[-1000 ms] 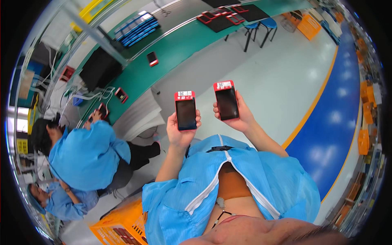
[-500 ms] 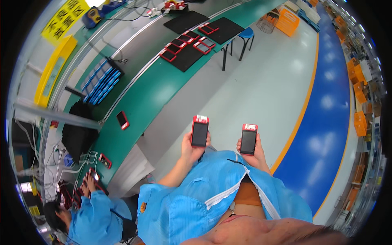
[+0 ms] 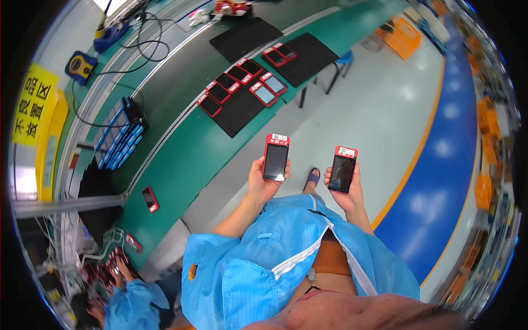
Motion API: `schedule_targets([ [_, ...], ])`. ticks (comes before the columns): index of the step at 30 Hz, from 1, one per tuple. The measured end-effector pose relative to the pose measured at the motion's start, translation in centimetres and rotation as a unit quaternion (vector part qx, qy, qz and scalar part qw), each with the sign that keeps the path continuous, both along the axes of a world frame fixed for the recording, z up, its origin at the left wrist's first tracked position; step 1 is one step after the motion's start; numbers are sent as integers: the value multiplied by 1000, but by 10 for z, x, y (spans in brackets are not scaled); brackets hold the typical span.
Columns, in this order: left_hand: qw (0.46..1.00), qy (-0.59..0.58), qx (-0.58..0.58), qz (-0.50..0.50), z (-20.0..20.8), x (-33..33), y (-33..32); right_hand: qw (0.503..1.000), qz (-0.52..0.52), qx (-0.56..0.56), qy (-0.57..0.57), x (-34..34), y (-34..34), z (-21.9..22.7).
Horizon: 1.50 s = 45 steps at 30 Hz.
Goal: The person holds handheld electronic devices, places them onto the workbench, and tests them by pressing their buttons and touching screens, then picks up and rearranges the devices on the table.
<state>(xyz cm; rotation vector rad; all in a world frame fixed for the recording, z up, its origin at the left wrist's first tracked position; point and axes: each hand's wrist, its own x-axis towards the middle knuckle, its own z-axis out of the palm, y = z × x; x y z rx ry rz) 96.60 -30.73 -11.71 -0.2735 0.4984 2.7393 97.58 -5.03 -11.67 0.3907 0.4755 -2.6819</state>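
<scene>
Your left hand (image 3: pixel 264 179) is wrapped around the sides of a red-framed handheld device (image 3: pixel 276 158), screen facing up, white label at its top end. Your right hand (image 3: pixel 347 195) grips a second red-framed device (image 3: pixel 342 170) the same way; both screens look dark, apart from a bright patch on the left one. You hold the pair apart from each other, off the near edge of the green worktop (image 3: pixel 170 173), so neither is set down. Toward the worktop's left end, a lone device (image 3: pixel 149 199) lies between the near and far edges. Farther right, a black mat (image 3: pixel 234 121) carries a row of dark-screened devices (image 3: pixel 218 92) along its far edge and two pale-screened devices (image 3: pixel 263 94) toward its right end; these are already laid out. Beyond it, a second black mat (image 3: pixel 311 60) bears only two devices (image 3: pixel 274 56), side by side at its left end, so by count it is less far along. Whether any unit is finished, you cannot establish from this view.
</scene>
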Motion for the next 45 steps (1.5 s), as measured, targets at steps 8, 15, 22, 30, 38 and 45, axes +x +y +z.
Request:
schedule_targets([
  [8, 971, -15, 10, 239, 8, -47, 54, 965, 260, 17, 15, -182, 15, -2],
  [15, 909, 8, 28, 416, 25, -42, 75, 884, 463, -8, 69, -253, -47, 43],
  [22, 865, 4, 43, 499, 20, -51, 39, 813, 582, -3, 4, -258, -138, 42],
  [30, 849, 14, 83, 521, 6, -68, -6, 799, 598, 53, -34, -267, -199, 53],
  [38, 825, -47, 75, 558, 33, -96, -31, 772, 629, 16, -96, -299, -236, 42],
  [45, 827, -62, 73, 554, 22, -155, -6, 758, 644, 15, -100, -357, -211, 39],
])
